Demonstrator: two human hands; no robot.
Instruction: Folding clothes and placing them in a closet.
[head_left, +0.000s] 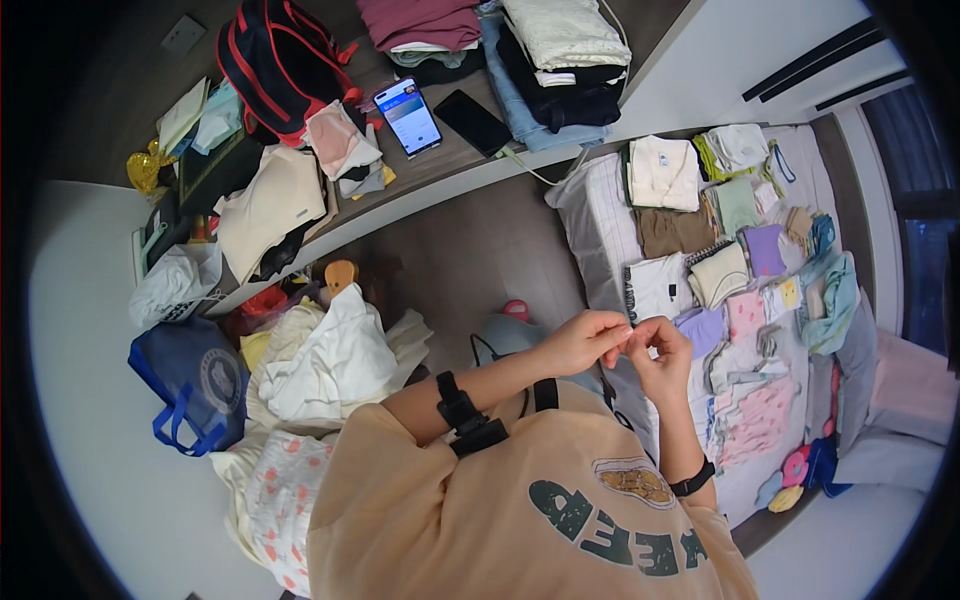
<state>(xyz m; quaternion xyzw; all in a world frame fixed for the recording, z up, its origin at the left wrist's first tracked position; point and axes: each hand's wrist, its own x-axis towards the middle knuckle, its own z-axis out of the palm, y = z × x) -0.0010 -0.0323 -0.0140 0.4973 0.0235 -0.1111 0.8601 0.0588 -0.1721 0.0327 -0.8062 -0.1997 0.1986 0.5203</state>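
Observation:
In front of my chest, over the edge of the bed, my two hands meet at the fingertips. My left hand (588, 340) reaches in from the left with its thumb and index finger pinched together. Against it, my right hand (660, 355) is closed in a pinch too. Anything between the fingers is too small or too hidden to make out. Nearest to them on the bed lie a folded lilac garment (702, 328) and a folded white garment (657, 286) with dark print along its side.
Folded clothes in rows cover the bed (590, 215) on the right. A shelf (400, 185) holds a backpack (285, 70), a lit phone (408, 117), a dark phone (473, 122) and clothes stacks. A blue bag (190, 385) and heaped white cloth (335, 360) stand left.

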